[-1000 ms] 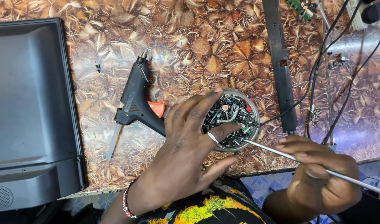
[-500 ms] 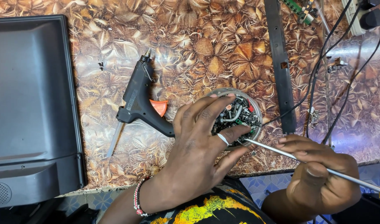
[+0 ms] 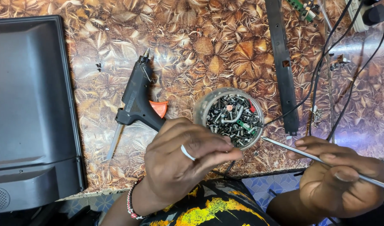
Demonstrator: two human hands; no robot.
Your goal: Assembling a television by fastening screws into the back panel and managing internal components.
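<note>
Two hands work at the table's near edge: left hand [image 3: 185, 161], fingertips pinched together, hovers just beside the clear tub of screws [image 3: 229, 115]; right hand [image 3: 340, 175] grips a thin metal screwdriver shaft [image 3: 292, 150] whose tip touches the tub's rim.

My table [image 3: 208, 46], covered in brown leaf pattern, carries a dark monitor [image 3: 30, 104] at left, a black glue gun [image 3: 137, 98], a round screw tub [image 3: 229, 115], a black strip [image 3: 282, 62] and cables [image 3: 326, 83] at right.
</note>
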